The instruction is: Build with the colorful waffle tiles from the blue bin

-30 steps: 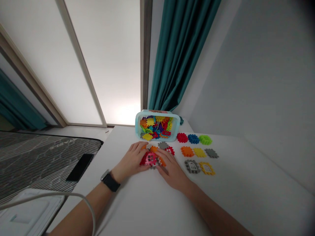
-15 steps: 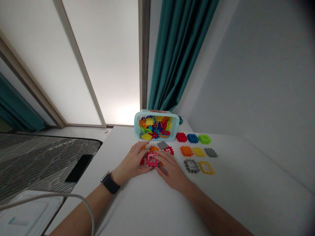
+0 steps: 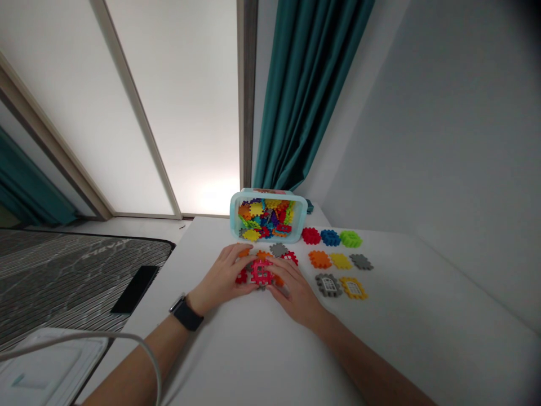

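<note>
A red toothed building tile with window-like openings is between my two hands, above the near part of a group of tiles. My left hand, a dark watch on its wrist, curls thumb and fingers at the tile's left edge. On the opposite edge, my right hand grips with thumb below and fingers above. Partly hidden around them lie orange tiles, a grey tile and a red window tile. Another red piece shows under my left fingers.
Behind my hands, a light-blue tub lies open toward me, filled with mixed coloured tiles. Rows of tiles sit to the right, including a blue one and a yellow window tile. A white cable crosses the lower left.
My left hand has shifted slightly left, and more of the pieces beneath it shows. The red tile now faces up more fully. My right hand has barely moved.
</note>
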Demonstrator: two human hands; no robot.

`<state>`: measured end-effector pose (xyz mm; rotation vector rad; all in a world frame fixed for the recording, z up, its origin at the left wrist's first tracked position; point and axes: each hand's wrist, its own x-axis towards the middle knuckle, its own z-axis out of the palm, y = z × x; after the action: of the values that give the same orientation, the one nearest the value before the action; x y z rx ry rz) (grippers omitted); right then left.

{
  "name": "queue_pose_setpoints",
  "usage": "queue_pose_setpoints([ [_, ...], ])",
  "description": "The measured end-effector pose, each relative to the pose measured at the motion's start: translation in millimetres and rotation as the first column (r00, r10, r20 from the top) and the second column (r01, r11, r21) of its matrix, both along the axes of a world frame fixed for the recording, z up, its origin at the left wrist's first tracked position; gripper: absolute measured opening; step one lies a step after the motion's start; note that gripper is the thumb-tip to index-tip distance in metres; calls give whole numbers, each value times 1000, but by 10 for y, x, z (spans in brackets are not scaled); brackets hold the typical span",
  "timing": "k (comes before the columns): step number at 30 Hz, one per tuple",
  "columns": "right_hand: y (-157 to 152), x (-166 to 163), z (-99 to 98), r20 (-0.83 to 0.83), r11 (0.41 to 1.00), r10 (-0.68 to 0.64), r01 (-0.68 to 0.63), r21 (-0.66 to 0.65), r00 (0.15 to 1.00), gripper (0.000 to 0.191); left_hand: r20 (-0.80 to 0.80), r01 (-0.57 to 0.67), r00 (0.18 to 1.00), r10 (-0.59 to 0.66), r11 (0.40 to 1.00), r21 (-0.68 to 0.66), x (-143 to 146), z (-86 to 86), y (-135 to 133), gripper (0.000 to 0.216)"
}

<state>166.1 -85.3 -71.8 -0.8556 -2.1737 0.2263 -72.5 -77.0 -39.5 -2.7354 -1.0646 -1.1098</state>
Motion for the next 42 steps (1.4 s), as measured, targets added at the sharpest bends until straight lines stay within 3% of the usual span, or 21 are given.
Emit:
queue_pose_setpoints([
  [9,69,106,65,-57,998,-20,24,59,998,42,83,2,997,6,995,-100,-35,-7,0,60],
  [17,13,94,124,-18,981,13,-9,196,1000,28,162,48,987,-23,987,-155,-1,-16,-18,60],
  [28,-48,65,167,-19,989,15,-12,149,1000,30,205,115,976,-66,966,-233,73,-13,-47,64],
  [37,6,118,144,-26,979,5,0,204,1000,24,222,174,970,-102,925,-337,137,-27,-54,39],
  [40,5,102,131,-67,990,-18,27,136,998,21,233,162,969,-81,921,-354,156,-18,-49,17],
  [42,-6,73,122,-119,997,-57,64,50,991,21,237,147,969,-64,925,-350,162,-7,-45,17],
])
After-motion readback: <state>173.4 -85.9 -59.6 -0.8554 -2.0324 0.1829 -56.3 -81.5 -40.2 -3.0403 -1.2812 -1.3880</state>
